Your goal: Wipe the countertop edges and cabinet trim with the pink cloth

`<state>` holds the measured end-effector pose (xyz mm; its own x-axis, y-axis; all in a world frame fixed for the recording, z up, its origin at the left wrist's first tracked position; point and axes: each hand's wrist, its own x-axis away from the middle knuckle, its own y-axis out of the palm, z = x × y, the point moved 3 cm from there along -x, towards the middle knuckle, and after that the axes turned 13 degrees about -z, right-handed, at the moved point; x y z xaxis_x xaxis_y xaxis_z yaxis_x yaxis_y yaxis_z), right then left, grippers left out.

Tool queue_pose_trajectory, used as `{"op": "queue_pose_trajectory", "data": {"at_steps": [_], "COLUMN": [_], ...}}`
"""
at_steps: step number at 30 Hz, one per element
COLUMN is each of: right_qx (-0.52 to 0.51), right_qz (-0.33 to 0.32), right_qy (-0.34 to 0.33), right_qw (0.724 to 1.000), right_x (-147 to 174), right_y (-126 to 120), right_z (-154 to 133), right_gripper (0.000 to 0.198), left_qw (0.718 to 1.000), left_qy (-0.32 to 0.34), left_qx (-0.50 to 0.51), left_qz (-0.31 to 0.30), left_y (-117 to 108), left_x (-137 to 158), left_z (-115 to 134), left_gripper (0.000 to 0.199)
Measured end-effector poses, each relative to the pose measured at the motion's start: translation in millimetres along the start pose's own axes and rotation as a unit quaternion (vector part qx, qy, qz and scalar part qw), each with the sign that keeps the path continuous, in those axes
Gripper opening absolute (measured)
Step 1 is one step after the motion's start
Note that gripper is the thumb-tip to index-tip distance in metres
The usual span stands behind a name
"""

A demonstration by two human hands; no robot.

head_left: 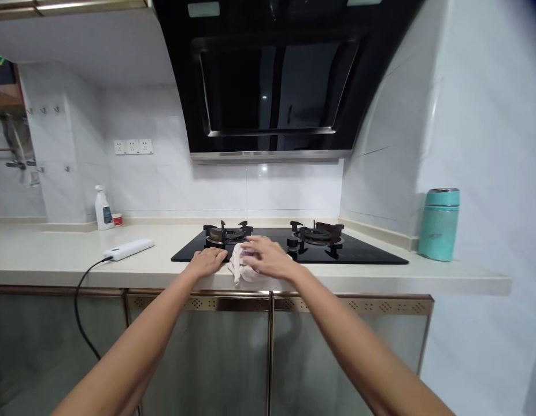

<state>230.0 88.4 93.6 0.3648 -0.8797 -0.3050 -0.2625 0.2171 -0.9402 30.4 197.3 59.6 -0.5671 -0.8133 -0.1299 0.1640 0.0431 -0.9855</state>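
A crumpled pale cloth lies over the front edge of the black glass gas cooktop, part of it hanging onto the counter front. My right hand is closed on the cloth, its fingers curved over the top. Just left of the cloth, my left hand lies flat at the cooktop's front left edge and holds nothing. Behind my hands stand the left burner and the right burner, both with black pan supports. My right hand hides part of the cloth.
A black range hood overhangs the cooktop. A turquoise flask stands at the right on the pale counter. To the left are a white power bank-like device with a black cable, a white bottle and a small red tub.
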Motion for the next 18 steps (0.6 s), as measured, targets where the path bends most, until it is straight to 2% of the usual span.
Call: {"op": "queue_pose_trajectory", "data": {"at_steps": [3, 5, 7, 11, 14, 16, 18], "right_qx": [0.084, 0.096, 0.094, 0.081, 0.072, 0.087, 0.124], "right_qz": [-0.053, -0.036, -0.010, 0.003, 0.024, 0.049, 0.083], "right_qy": [0.004, 0.021, 0.042, 0.114, 0.194, 0.258, 0.335], "right_qw": [0.995, 0.995, 0.995, 0.990, 0.978, 0.961, 0.930], "right_x": [-30, -34, -25, 18, 62, 100, 147], "right_y": [21, 27, 26, 8, -15, -33, -55], "right_z": [-30, -28, -13, 38, 92, 137, 186], "right_gripper": [0.048, 0.044, 0.043, 0.043, 0.042, 0.042, 0.044], "left_qw": [1.000, 1.000, 1.000, 1.000, 1.000, 1.000, 1.000], "left_qy": [0.000, 0.000, -0.003, -0.014, -0.015, -0.015, -0.016], "left_qx": [-0.012, -0.015, -0.012, -0.003, 0.000, 0.001, 0.002], "left_qz": [-0.002, -0.006, -0.009, -0.006, -0.004, -0.003, -0.001], "left_y": [0, -1, -1, -3, -2, -2, -1], "left_x": [-1, -4, -5, -4, -2, -2, -3], "left_z": [-4, -5, -5, -5, -4, -4, -4], "left_gripper": [0.050, 0.050, 0.051, 0.053, 0.054, 0.054, 0.055]}}
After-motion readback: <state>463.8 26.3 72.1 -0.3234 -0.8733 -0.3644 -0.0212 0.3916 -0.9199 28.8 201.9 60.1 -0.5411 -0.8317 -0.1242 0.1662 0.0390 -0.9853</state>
